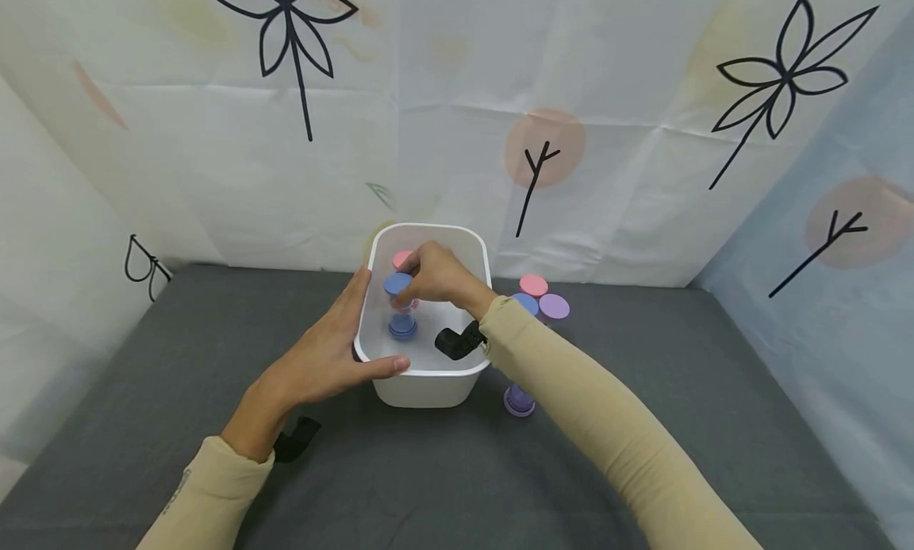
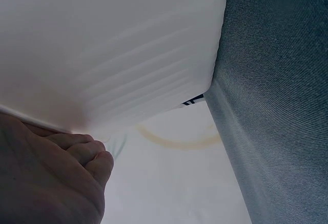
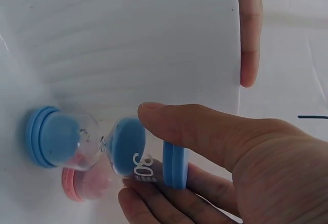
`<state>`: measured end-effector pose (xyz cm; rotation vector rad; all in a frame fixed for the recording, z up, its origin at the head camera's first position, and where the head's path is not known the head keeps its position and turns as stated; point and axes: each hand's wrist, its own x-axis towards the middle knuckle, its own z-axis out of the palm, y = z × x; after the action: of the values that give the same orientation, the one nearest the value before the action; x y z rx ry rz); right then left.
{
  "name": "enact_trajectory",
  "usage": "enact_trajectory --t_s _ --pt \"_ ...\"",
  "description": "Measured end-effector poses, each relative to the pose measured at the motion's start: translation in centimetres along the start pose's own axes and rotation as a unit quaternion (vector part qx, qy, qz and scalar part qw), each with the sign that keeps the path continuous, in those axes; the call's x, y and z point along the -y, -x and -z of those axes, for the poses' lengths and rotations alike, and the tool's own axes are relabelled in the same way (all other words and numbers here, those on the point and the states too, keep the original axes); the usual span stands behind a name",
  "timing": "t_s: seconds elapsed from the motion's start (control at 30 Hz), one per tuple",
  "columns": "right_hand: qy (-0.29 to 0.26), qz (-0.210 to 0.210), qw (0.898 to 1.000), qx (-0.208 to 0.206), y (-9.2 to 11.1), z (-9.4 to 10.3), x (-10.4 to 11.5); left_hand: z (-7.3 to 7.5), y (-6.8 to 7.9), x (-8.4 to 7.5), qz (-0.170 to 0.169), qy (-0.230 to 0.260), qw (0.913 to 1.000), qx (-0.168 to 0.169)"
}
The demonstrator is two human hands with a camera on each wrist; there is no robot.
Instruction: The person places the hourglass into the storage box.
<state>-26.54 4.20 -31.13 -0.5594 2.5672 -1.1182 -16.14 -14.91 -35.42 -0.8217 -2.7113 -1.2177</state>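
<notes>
A blue sand timer (image 1: 403, 325), printed with "30" in the right wrist view, stands inside a white plastic bin (image 1: 427, 390). My right hand (image 1: 444, 278) reaches into the bin and pinches the timer's upper part between thumb and fingers. Beside it, partly hidden, is a pink sand timer (image 3: 88, 183); its top shows past the right hand in the head view. My left hand (image 1: 324, 358) holds the bin at its near left corner. Its thumb lies over the near rim, and its fingers (image 2: 86, 152) run along the left side.
Right of the bin, several more sand timers stand on the dark grey cloth, with pink, blue and purple (image 1: 554, 306) tops. Another purple timer (image 1: 519, 401) sits nearer, partly behind the right sleeve (image 1: 585, 399). A patterned white backdrop (image 1: 457, 137) rises behind the table.
</notes>
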Motion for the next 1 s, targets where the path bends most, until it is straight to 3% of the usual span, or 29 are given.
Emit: enact_trajectory --t_s 1.0 --pt "0.041 -0.009 0.999 0.018 -0.40 -0.24 -0.05 -0.02 0.06 0.07 0.008 -0.012 0.9999 0.000"
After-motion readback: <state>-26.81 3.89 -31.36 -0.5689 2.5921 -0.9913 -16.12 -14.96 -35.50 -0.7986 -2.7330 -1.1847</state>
